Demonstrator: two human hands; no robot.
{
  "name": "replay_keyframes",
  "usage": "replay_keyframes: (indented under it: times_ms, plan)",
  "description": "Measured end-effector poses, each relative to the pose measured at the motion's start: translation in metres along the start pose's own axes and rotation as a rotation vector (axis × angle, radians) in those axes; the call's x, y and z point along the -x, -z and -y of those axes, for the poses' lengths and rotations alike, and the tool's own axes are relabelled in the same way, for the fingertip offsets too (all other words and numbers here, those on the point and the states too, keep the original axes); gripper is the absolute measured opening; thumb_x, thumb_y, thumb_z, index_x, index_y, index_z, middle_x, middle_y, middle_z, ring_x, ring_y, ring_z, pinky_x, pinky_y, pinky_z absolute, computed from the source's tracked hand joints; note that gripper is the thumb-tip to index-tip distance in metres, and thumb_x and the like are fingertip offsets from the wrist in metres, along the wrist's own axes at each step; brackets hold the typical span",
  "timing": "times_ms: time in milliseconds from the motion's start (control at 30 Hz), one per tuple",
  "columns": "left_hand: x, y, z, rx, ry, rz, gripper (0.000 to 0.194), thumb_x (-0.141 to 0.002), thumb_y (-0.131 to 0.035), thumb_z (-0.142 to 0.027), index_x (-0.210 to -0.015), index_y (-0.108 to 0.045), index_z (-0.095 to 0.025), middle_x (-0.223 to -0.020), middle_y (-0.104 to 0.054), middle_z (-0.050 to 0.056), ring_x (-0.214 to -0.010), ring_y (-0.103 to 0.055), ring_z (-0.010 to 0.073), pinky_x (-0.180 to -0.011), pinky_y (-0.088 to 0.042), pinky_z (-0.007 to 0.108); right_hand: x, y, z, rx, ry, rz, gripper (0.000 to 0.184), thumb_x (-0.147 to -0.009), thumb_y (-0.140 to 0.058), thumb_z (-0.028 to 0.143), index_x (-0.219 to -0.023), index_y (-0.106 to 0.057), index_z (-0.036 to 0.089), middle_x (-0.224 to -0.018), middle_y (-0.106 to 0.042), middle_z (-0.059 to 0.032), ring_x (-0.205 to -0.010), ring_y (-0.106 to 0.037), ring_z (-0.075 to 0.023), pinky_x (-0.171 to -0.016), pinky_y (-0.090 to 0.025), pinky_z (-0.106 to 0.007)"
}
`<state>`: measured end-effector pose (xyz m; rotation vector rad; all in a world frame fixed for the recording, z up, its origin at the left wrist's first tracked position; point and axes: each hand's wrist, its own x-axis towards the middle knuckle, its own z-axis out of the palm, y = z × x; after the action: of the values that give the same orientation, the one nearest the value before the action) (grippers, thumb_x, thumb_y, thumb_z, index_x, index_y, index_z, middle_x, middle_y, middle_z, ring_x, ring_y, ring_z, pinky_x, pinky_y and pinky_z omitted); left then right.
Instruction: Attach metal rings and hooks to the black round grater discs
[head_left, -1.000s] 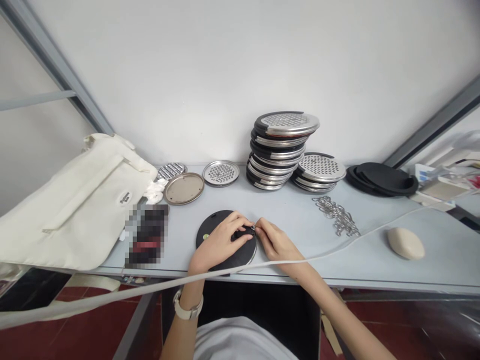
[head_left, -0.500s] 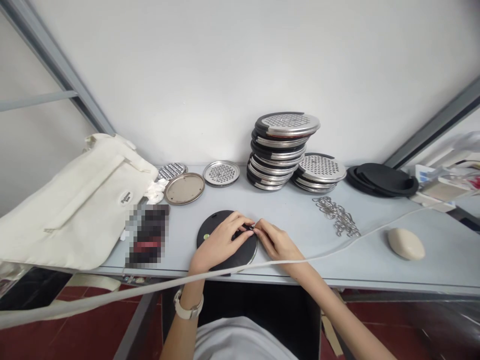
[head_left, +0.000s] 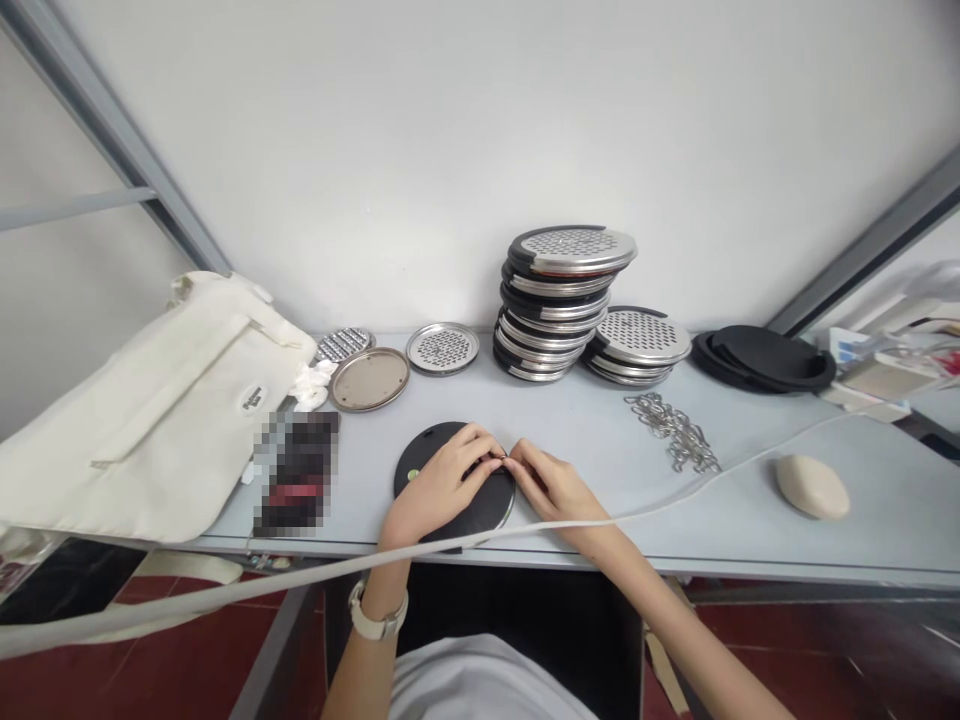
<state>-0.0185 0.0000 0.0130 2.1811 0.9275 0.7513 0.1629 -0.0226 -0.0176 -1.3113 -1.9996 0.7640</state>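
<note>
A black round disc with a small green sticker lies flat near the front edge of the table. My left hand rests over it, fingers curled and closed, with thumb and fingertips gripping at its upper right edge. Against those fingertips, my right hand is closed in a pinch. Whatever small part lies between the fingers is mostly covered and cannot be made out. To the right of my right hand is a loose pile of bent metal wire clips.
Behind my hands stand a tall stack and a lower stack of round metal grater plates with black rims. Black discs, a cream oval object, a white bag and loose plates lie around. A white cable crosses in front.
The fingertips of both hands have come closer together at the disc's edge, covering a small dark shiny part that showed there. Both arms stay nearly in place.
</note>
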Motion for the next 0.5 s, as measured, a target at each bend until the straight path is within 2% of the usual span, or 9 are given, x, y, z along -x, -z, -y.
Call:
replay_keyframes:
  times_ms: [233, 500]
  plan:
    - [-0.0001, 0.0, -0.0007, -0.011, -0.002, -0.053, 0.019, -0.094, -0.037, -0.019, -0.089, -0.055, -0.018, -0.093, -0.054, 0.003, -0.087, -0.054, 0.0139, -0.083, -0.041, 0.027, 0.0011, -0.0002, 0.0012, -0.027, -0.014, -0.006, 0.022, -0.093, -0.037, 0.035, -0.077, -0.04, 0.022, -0.065, -0.045, 0.0038, -0.058, -0.043, -0.011, -0.058, -0.036, -0.023]
    - [-0.0007, 0.0, -0.0005, -0.023, 0.037, -0.08, 0.019, -0.094, -0.036, -0.022, -0.089, -0.054, -0.018, -0.09, -0.056, 0.004, -0.084, -0.052, 0.0151, -0.08, -0.041, 0.028, 0.0016, -0.0016, 0.0028, -0.036, 0.003, -0.058, 0.008, -0.088, -0.039, 0.024, -0.082, -0.043, 0.021, -0.061, -0.043, 0.0047, -0.053, -0.041, -0.011, -0.053, -0.035, -0.023]
